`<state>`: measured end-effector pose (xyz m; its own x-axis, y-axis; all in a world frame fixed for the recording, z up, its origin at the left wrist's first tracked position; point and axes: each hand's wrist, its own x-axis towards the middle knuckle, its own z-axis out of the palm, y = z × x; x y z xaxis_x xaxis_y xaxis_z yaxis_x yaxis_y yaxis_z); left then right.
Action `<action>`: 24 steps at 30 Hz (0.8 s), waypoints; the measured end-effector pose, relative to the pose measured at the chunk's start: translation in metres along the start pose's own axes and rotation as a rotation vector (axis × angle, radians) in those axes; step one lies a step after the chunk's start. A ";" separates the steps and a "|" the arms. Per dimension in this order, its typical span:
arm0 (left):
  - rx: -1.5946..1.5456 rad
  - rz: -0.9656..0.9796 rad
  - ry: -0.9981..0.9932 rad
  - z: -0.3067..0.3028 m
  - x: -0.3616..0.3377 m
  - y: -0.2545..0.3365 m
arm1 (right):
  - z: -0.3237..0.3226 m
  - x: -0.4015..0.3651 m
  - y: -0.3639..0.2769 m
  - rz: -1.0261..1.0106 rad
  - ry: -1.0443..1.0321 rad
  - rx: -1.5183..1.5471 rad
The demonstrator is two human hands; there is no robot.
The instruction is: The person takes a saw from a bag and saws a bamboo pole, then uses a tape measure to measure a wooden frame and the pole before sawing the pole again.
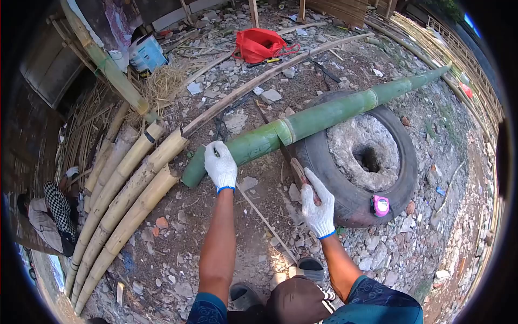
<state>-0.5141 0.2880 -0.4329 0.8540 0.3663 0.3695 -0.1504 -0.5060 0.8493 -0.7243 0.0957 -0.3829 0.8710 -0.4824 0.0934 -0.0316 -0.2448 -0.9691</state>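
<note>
A thick green bamboo pole [324,116] slants across the view, resting over an old tyre [407,154]. My left hand [220,166], in a white glove, grips the pole near its lower left end. In my gloved right hand [317,201] is the wooden handle of a hand saw [298,170], fingers closed round it. The saw's dark blade lies in a cut beside a node of the pole, its narrow far end showing beyond the bamboo. The pole hides the middle of the blade.
A rough stone block [345,146] with a hole fills the tyre, and a pink tape measure [381,206] sits on its rim. Dry bamboo poles [132,213] lie left. A red bag [258,45] is behind. A person [46,218] crouches far left. Rubble covers the ground.
</note>
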 end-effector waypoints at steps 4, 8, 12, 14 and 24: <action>-0.062 -0.038 -0.038 -0.003 -0.005 -0.002 | -0.035 -0.034 0.004 -0.131 0.000 -0.062; -0.049 0.013 -0.032 -0.002 -0.007 -0.006 | 0.034 0.054 0.005 -0.203 0.100 -0.003; 0.027 -0.017 -0.055 -0.003 -0.008 -0.008 | 0.040 0.067 0.011 -0.231 0.109 0.035; 0.002 0.029 -0.018 -0.001 0.000 -0.005 | 0.017 0.028 0.021 -0.161 0.064 0.031; -0.072 -0.004 -0.007 0.005 0.007 -0.017 | 0.031 0.050 0.010 -0.095 0.056 -0.051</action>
<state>-0.5034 0.2950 -0.4465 0.8580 0.3628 0.3637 -0.1824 -0.4468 0.8758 -0.6660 0.0951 -0.3950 0.8427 -0.5006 0.1982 0.0237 -0.3333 -0.9425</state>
